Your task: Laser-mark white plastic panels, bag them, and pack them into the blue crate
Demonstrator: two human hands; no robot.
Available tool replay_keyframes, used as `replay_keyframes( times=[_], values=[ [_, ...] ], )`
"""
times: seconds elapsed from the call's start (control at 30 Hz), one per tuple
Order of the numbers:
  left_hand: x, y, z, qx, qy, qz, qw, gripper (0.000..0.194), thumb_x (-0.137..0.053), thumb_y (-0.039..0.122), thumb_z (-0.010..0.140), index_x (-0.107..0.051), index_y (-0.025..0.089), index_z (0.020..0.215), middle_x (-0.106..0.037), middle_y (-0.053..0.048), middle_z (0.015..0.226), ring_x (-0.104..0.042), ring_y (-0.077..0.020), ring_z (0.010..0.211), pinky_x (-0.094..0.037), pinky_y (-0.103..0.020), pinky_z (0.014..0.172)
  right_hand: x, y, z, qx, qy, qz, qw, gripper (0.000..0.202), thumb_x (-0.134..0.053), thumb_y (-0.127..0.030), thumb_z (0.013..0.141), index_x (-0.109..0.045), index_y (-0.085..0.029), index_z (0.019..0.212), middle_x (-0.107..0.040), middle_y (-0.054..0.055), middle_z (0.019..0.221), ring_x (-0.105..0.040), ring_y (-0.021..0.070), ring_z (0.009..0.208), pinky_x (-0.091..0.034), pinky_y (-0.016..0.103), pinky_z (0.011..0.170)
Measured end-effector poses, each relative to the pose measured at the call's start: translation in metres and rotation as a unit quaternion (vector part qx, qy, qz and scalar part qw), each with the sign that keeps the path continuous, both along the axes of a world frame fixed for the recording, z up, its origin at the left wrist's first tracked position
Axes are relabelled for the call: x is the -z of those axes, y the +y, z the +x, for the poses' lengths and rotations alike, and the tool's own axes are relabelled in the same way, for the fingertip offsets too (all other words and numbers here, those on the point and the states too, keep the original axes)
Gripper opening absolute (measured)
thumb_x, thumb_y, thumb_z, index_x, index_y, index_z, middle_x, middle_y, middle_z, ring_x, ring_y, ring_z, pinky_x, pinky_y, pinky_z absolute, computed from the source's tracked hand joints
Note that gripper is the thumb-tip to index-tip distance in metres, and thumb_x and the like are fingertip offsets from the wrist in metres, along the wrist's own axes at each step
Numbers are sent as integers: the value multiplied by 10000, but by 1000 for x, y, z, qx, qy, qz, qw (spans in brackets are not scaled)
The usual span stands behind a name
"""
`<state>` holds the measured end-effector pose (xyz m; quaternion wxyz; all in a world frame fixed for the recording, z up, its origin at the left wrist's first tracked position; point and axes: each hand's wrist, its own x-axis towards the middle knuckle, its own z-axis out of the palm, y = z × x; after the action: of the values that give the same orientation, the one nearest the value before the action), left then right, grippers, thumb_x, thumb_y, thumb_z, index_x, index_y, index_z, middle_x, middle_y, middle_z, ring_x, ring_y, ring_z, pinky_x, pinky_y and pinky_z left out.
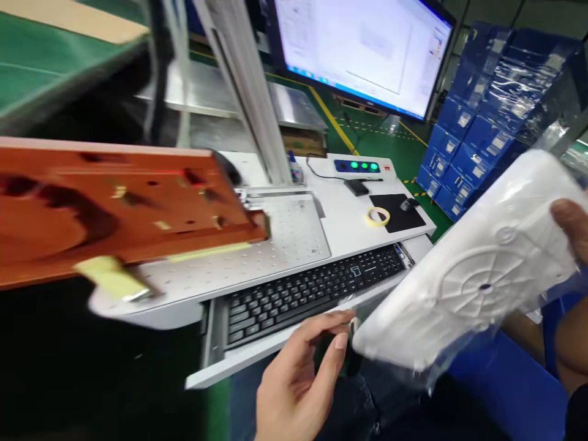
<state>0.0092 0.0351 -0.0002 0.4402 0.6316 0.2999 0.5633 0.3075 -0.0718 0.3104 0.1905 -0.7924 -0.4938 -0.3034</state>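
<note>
A white plastic part (478, 275) with a round ribbed pattern, wrapped in clear film, is tilted at the right. My right hand (572, 226) grips its upper right edge. At the bottom centre, my left hand (303, 373) is beside the part's lower left corner, its thumb and fingers curved and apart, with nothing seen between them. Behind that hand lies a black keyboard (312, 291) in a pulled-out drawer. An orange fixture (151, 208) with brass-coloured pins stands over the perforated plate (294, 226) at the left.
A monitor (362, 49) stands behind the white worktop (340, 211). On the worktop are a yellow tape roll (378, 216), a mouse (408, 204) on a black pad, and a strip with green lit buttons (362, 166). Blue boxes (473, 141) are stacked at the back right.
</note>
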Motion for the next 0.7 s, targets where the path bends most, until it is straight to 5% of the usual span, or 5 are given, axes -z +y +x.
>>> replay_keyframes(
  times=[0.13, 0.23, 0.33, 0.57, 0.7],
  values=[
    [-4, -1, -12, 35, -66, -95, 993, 456, -669, 491, 1035, -650, 178, 1367, -722, -177, 1403, -721, -326, 1276, -614, -442, 1093, 37, 67, -45, -100, 62, -153, 981, 935, -343, -1160, 716, -525, -250, 600, -485, -3, 545, -420, 160, 518, -253, 310, 510],
    [6, -2, -8, 120, -55, -185, 974, 731, -656, 661, 991, -551, 171, 1523, -688, -205, 1466, -684, -376, 1343, -620, -462, 1078, 70, 100, -68, -156, 61, -249, 954, 891, -429, -1098, 790, -572, -233, 634, -570, 15, 597, -494, 167, 568, -256, 305, 561],
    [23, -4, 2, 115, -10, -236, 965, 798, -676, 701, 957, -541, 174, 1541, -696, -202, 1446, -705, -369, 1293, -628, -432, 1029, 97, 119, -82, -165, 48, -290, 941, 809, -500, -1006, 881, -654, -224, 743, -673, 56, 706, -632, 226, 678, -291, 305, 618],
    [48, -28, 26, 45, 30, -277, 959, 614, -763, 663, 895, -724, 184, 1277, -778, -114, 1237, -733, -322, 1138, -602, -368, 989, 118, 119, -59, -267, 27, -283, 921, 688, -798, -807, 866, -690, -187, 1144, -764, 105, 1086, -736, 330, 1025, -508, 374, 854],
    [55, -46, 33, 33, 10, -308, 951, 562, -813, 672, 840, -723, 198, 1128, -780, -55, 1006, -734, -263, 918, -603, -296, 798, 129, 95, -17, -367, 14, -132, 920, 643, -869, -625, 907, -652, -226, 1363, -654, 127, 1455, -463, 400, 1516, -394, 548, 1232]
  ],
)
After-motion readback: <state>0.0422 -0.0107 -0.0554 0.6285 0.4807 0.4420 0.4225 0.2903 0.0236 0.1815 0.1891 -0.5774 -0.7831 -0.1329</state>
